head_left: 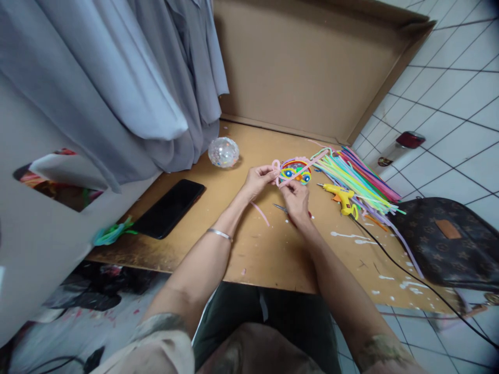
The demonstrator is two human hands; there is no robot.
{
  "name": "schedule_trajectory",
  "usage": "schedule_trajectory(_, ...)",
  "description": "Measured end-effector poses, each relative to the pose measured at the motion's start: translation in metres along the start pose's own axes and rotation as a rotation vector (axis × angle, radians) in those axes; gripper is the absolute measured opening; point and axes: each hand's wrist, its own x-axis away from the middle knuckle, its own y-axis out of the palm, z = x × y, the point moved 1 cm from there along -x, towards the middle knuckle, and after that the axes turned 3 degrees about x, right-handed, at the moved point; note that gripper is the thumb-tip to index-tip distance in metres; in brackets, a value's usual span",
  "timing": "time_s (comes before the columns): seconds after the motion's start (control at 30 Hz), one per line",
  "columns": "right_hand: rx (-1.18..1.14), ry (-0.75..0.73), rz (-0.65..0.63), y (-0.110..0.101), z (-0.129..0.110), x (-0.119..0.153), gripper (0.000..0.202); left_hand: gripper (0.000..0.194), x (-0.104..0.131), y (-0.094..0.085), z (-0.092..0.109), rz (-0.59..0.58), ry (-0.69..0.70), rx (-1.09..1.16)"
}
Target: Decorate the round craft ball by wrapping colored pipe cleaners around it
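Observation:
A pink pipe cleaner (317,158), bent into small loops at one end, is pinched in the fingertips of my left hand (257,182). My right hand (297,201) has its fingers closed on the same strand just below the loops, and its long end slants up to the right. Right behind it lies a round, colourful craft piece (299,177) with two blue-and-yellow eyes, partly hidden by the strand. Scissors (279,208) lie partly under my right hand. A loose pink strip (260,213) rests beside my left wrist.
A bundle of coloured pipe cleaners (354,174) and a yellow glue gun (340,197) with a black cord lie to the right, near a brown patterned bag (452,249). A clear ball (223,152) and a black phone (170,208) are left. Cardboard (304,67) stands behind.

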Motion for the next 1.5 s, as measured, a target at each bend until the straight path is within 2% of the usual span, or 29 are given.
schedule_trajectory(0.27, -0.039, 0.067, -0.002, 0.001, 0.003, -0.001, 0.019, 0.035, 0.000, -0.001, -0.002, -0.020, 0.027, -0.002)
schedule_trajectory(0.53, 0.084, 0.015, -0.014, -0.003, 0.001, -0.001, 0.018, 0.034, -0.001, 0.001, -0.005, 0.003, -0.002, 0.024)
schedule_trajectory(0.93, 0.176, 0.039, -0.069, -0.006, -0.002, 0.000, 0.020, 0.052, -0.003, -0.002, -0.011, -0.059, 0.027, 0.013)
schedule_trajectory(1.23, 0.271, 0.071, -0.094, -0.007, -0.001, -0.002, 0.018, 0.048, -0.003, -0.003, -0.011, -0.090, 0.056, -0.088)
schedule_trajectory(1.5, 0.348, -0.009, -0.131, -0.004, 0.009, -0.003, 0.025, 0.042, -0.005, -0.005, -0.014, -0.092, 0.087, -0.118)
